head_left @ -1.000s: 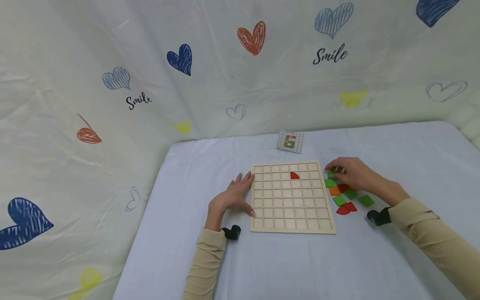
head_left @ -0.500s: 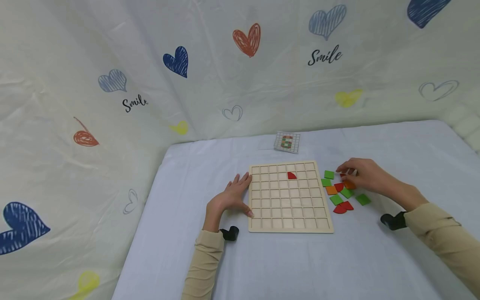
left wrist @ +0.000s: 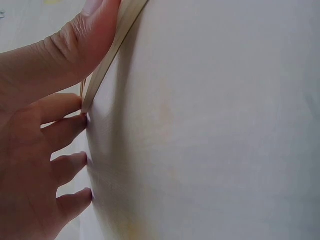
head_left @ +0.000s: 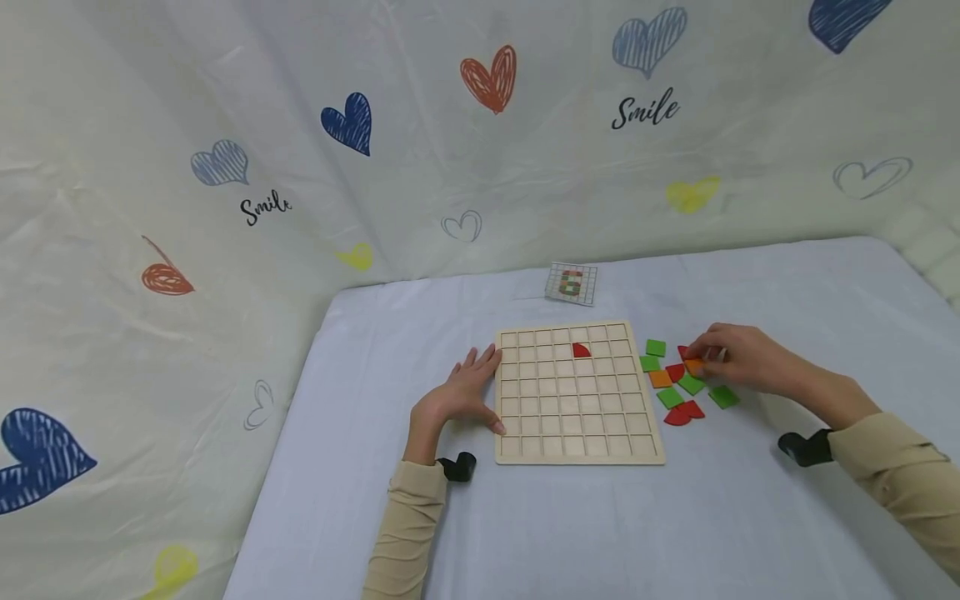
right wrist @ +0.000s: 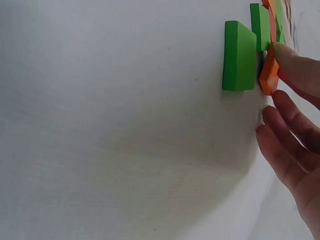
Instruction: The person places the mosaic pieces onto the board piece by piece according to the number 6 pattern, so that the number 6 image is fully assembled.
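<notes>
A square wooden grid board (head_left: 579, 457) lies on the table, with one red quarter-circle piece (head_left: 581, 350) in an upper cell. My left hand (head_left: 459, 398) rests along the board's left edge, fingers spread, thumb near its lower corner. Right of the board, my right hand (head_left: 738, 357) pinches an orange tile (head_left: 694, 367) among loose pieces. In the right wrist view, the thumb and index finger meet the orange tile (right wrist: 269, 75), just beside a green tile (right wrist: 239, 57). A red piece (head_left: 682, 352) shows partly under the fingertips.
Several loose pieces lie right of the board, among them a green tile (head_left: 656, 347), another orange tile (head_left: 660, 379) and a red quarter-circle (head_left: 677, 416). Behind the board is a small pattern card (head_left: 571, 284). A printed cloth (head_left: 420, 150) hangs at the back.
My right hand has moved right, from a green tile at the board's upper right to the orange tile. That green tile now lies uncovered. My left hand stays at the board's edge.
</notes>
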{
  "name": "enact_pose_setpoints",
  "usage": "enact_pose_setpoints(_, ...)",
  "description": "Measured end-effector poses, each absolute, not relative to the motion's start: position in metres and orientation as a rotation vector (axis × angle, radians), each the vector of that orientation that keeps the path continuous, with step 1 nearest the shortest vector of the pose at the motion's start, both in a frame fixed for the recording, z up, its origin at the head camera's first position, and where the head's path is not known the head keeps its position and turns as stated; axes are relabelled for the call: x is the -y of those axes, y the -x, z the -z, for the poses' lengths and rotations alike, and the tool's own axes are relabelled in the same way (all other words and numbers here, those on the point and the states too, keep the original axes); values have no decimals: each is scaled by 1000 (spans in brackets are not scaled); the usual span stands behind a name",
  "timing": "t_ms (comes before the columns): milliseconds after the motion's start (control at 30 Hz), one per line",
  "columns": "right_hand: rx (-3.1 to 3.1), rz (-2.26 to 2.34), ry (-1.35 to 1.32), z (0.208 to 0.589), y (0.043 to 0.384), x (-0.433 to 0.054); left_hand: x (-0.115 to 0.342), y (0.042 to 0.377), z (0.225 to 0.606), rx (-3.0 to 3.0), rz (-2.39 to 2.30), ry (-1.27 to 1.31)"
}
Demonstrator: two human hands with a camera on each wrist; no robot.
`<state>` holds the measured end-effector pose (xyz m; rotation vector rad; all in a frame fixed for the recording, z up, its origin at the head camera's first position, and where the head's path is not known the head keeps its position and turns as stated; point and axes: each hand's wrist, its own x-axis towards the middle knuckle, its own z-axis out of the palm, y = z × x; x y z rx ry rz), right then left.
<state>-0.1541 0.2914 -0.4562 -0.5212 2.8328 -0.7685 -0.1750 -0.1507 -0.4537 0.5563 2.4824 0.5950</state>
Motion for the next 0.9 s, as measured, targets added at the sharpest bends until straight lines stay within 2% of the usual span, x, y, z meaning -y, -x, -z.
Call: enact_pose_setpoints(900, -2760, 806, 481, 460, 157, -288, 152, 175, 455, -2486, -584, -558)
